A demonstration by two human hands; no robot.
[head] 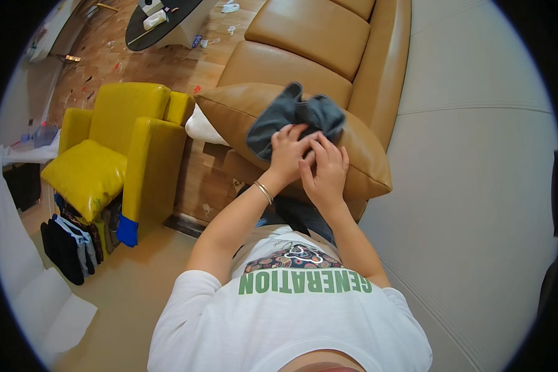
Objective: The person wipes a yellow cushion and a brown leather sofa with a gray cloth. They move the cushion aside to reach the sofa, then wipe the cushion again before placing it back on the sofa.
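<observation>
A crumpled dark blue-grey cloth, perhaps a garment [279, 118], lies bunched on a large tan leather-like cushion [367, 162] in front of me. My left hand [288, 156], with gold-coloured bangles on its wrist, has its fingers on the cloth's near part and appears to grip it. Beside it, my right hand [326, 174] is bent with its fingertips against the left thumb and fingers. Whether the right fingers pinch any fabric is hidden. The upper folds of the cloth stand up beyond both hands.
Past the cushion stretches a tan sofa [302, 39]. At left stands a yellow armchair [156, 162] bearing a yellow cushion [90, 169], with folded clothes [67, 246] below it. A dark oval table [176, 23] and scattered scraps are farther off. A pale wall [469, 162] rises at right.
</observation>
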